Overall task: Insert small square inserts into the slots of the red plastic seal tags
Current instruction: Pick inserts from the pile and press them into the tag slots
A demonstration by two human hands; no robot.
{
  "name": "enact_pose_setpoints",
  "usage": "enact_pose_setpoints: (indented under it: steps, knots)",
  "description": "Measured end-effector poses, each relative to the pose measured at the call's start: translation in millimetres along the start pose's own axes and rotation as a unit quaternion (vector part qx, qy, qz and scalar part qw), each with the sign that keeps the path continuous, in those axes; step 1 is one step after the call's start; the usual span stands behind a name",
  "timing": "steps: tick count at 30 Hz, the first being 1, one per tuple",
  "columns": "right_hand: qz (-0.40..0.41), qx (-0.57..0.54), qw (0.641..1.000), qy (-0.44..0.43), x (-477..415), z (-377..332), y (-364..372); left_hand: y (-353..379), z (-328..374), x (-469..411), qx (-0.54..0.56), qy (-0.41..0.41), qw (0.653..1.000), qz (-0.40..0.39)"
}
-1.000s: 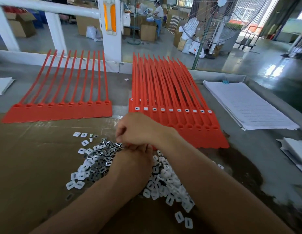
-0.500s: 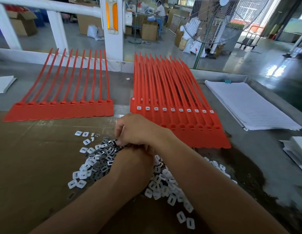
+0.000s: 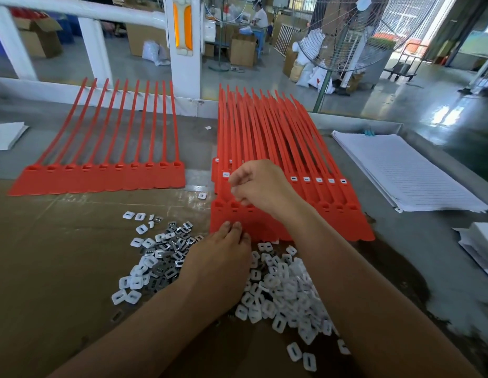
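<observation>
Head view: the grey table carries a brown cardboard sheet in the lower left of the frame. At centre lies the stack of red seal tags, straps running toward the top of the frame, with a single strip of tags to its left. The tags look light and springy: long thin straps that would flop, with stiffer flat heads. They are best steadied at the heads, close to the slots.

The pile of inserts spreads across the lower centre, white plastic pieces mixed with grey metal ones. They look tiny, hard, smooth and easy to scatter, so each probably wants a fingertip pinch by its edges.

The left hand lies over the pile, its straight fingers touching the stack's near edge. The right hand hovers above the slot row with fingers curled into a pinch. Whether an insert sits between them I cannot tell. Fitted inserts show white in the slots to its right.
</observation>
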State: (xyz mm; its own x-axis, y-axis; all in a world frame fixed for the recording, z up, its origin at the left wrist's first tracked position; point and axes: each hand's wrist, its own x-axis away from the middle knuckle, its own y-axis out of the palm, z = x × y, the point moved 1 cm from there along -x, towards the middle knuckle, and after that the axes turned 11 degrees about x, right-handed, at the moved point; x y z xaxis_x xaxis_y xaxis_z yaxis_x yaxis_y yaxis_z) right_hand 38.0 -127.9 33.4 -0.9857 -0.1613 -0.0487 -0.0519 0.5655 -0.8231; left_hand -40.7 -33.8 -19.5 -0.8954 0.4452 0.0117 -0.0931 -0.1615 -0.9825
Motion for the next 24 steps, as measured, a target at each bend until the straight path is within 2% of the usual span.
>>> enact_pose_setpoints:
  steps: [4, 8, 24]
  knots:
    - [-0.01, -0.031, 0.999, 0.006, -1, 1, 11, -1, 1, 0, 0.0, 0.004, 1.0, -0.001]
    - [-0.001, 0.031, 0.999, -0.02, -2, 2, 21, -1, 1, 0, -0.001, 0.011, 1.0, 0.01]
    - [-0.029, 0.126, 0.991, 0.023, -9, 0, 38, 1, 0, 0, 0.002, 0.029, 0.999, 0.037]
